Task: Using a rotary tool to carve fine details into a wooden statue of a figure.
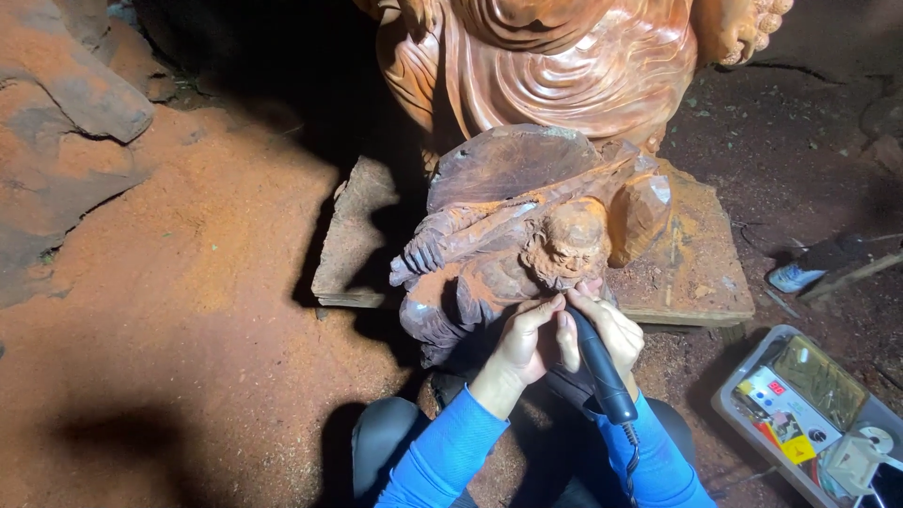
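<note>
Our right hand (611,329) grips the black rotary tool (595,362), its axis pointing eleven o'clock into the carved face (567,246); our left hand (525,341) closes around the tip.

Small carved figure (527,254) lies on a wooden slab (696,273) at centre. Large statue (564,66) stands behind at 12 o'clock. Tray of tools (809,404) sits on the floor at 4 o'clock. Rock (66,85) at 10 o'clock.

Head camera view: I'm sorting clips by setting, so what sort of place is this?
Likely a woodcarving workshop. A reddish carved wooden figure lies on a slab before a larger carved statue, orange sawdust covers the floor, and both hands work a black rotary handpiece on it.
</note>
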